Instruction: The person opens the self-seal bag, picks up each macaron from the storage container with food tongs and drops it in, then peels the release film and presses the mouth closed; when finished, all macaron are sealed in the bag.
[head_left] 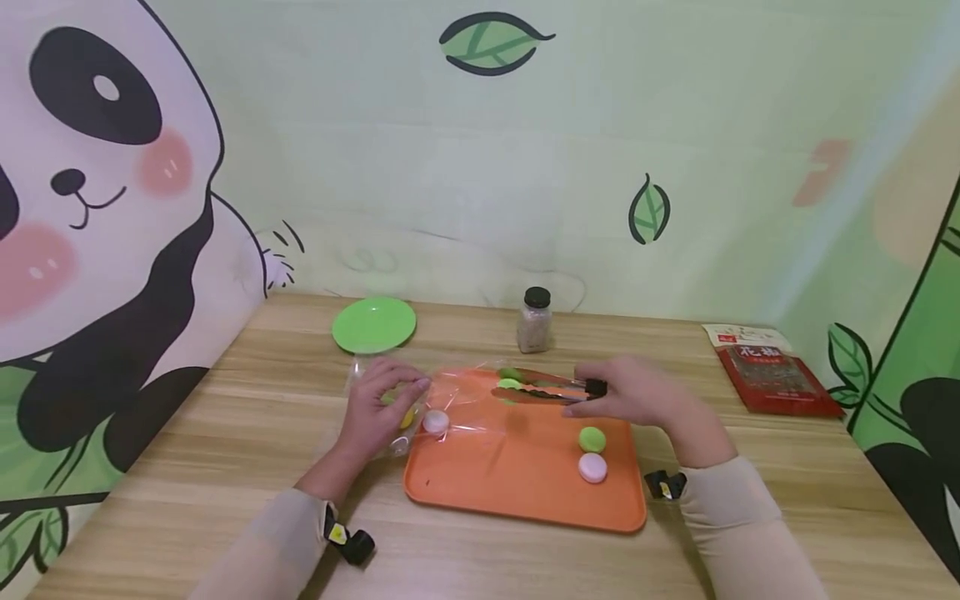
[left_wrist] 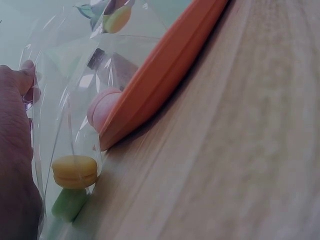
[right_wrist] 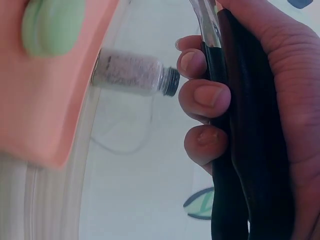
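My left hand pinches the edge of a clear plastic bag at the tray's left side. Inside the bag, a yellow macaron rests against a green macaron. My right hand grips tongs by their black handles. Between the tongs' tips, above the orange tray, is a light green macaron. A pale pink macaron lies at the tray's left edge, seen through the plastic. Another green macaron and a pink macaron touch on the tray's right.
Behind the tray stands a clear jar with a black lid. A green plate is at the back left. At the back right lies a red spice packet. A panda-printed wall borders the wooden table.
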